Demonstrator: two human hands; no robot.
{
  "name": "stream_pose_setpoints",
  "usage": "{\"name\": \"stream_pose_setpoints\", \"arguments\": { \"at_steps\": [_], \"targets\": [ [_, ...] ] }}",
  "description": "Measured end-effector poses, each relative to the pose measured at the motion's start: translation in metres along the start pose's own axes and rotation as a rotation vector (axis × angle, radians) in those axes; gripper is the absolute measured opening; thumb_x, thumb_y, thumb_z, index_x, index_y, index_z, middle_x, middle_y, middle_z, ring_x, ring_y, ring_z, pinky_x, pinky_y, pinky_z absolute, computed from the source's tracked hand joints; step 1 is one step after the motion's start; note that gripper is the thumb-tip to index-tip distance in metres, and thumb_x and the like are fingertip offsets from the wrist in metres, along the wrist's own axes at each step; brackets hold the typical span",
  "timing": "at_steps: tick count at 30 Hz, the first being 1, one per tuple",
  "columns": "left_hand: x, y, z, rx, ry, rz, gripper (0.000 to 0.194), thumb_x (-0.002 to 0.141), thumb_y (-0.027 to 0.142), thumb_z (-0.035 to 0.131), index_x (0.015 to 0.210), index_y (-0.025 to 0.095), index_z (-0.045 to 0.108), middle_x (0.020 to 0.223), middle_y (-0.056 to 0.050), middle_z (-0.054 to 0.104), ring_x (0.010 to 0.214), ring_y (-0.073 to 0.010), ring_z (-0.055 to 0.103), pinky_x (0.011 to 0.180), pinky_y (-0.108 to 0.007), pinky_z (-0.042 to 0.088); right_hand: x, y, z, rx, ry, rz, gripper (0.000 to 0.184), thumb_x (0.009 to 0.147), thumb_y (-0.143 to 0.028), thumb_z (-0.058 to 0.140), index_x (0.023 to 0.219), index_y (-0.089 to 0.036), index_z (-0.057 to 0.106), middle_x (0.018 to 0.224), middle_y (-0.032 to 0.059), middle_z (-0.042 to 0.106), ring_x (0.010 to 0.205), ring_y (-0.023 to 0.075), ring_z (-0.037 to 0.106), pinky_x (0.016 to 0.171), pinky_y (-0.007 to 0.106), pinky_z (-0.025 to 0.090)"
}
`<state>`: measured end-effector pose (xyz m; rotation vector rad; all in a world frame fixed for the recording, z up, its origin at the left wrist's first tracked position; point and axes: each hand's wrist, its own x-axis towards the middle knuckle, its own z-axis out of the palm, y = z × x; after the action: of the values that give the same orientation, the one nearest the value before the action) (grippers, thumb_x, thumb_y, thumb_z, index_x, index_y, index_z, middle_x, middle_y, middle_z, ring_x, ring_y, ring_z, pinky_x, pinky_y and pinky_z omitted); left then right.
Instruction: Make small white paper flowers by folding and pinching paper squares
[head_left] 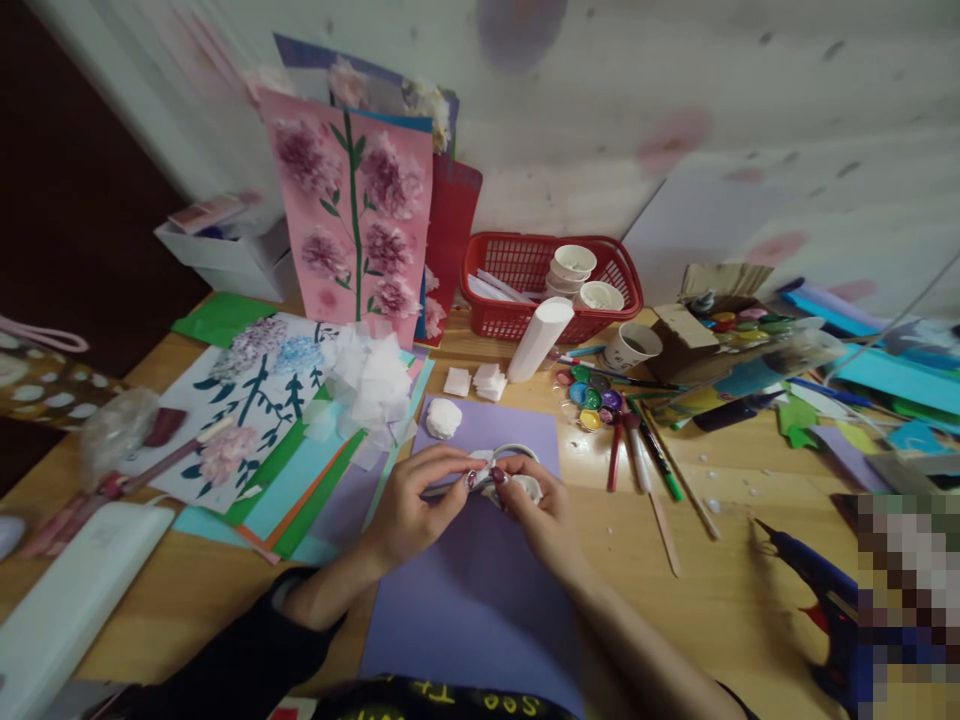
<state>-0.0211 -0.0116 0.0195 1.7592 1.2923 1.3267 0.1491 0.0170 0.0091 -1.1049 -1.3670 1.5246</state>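
My left hand (424, 500) and my right hand (544, 505) meet above a sheet of purple paper (465, 610), thumbs and fingertips pinched together. Between them is a thin white cord-like loop (517, 450), partly covered by the fingers; its exact kind is unclear. A white rounded piece (531, 488) shows by the right fingers, and I cannot tell whether it is held. Just beyond my left hand, a crumpled white paper ball (444, 418) lies on the purple sheet. Two small stacks of white paper squares (490, 382) sit past its far edge.
Loose tissue squares (371, 375) cover coloured sheets at left, near a white power strip (82, 610). Behind are a pink flower picture (349, 220) and a red basket (502, 322) with paper cups. Paint pots (591, 398), brushes (637, 450) and a glue gun (810, 570) lie right.
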Motion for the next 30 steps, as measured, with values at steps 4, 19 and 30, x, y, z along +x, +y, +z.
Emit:
{"name": "stream_pose_setpoints", "arguments": {
  "at_steps": [4, 19, 30],
  "targets": [
    [0.0018, -0.0010, 0.0003, -0.018, 0.023, -0.041, 0.019, 0.086, 0.013, 0.059, 0.094, 0.015, 0.076, 0.090, -0.007, 0.075, 0.087, -0.0168, 0.069, 0.079, -0.026, 0.054, -0.0006, 0.0000, -0.0001, 0.004, -0.007, 0.004, 0.030, 0.084, -0.046, 0.063, 0.079, -0.017, 0.066, 0.057, -0.0042, 0.047, 0.050, 0.0095, 0.035, 0.048, 0.022, 0.028],
    [-0.0015, -0.0019, 0.0032, -0.073, 0.025, -0.108, 0.019, 0.088, 0.017, 0.059, 0.095, 0.018, 0.077, 0.090, -0.006, 0.076, 0.085, -0.0160, 0.070, 0.078, -0.025, 0.057, -0.0011, -0.0074, 0.0010, 0.001, 0.005, 0.035, 0.030, 0.079, -0.046, 0.067, 0.078, -0.016, 0.067, 0.057, -0.0028, 0.053, 0.050, 0.0101, 0.042, 0.049, 0.022, 0.033],
    [-0.0031, -0.0018, 0.0041, -0.273, 0.000, -0.261, 0.020, 0.083, 0.018, 0.064, 0.098, 0.016, 0.077, 0.099, -0.010, 0.076, 0.090, -0.0199, 0.073, 0.077, -0.027, 0.061, -0.0016, -0.0079, 0.0018, 0.003, 0.003, 0.053, 0.030, 0.078, -0.047, 0.069, 0.079, -0.017, 0.066, 0.058, -0.0020, 0.055, 0.051, 0.0105, 0.045, 0.050, 0.023, 0.036]
  ]
}}
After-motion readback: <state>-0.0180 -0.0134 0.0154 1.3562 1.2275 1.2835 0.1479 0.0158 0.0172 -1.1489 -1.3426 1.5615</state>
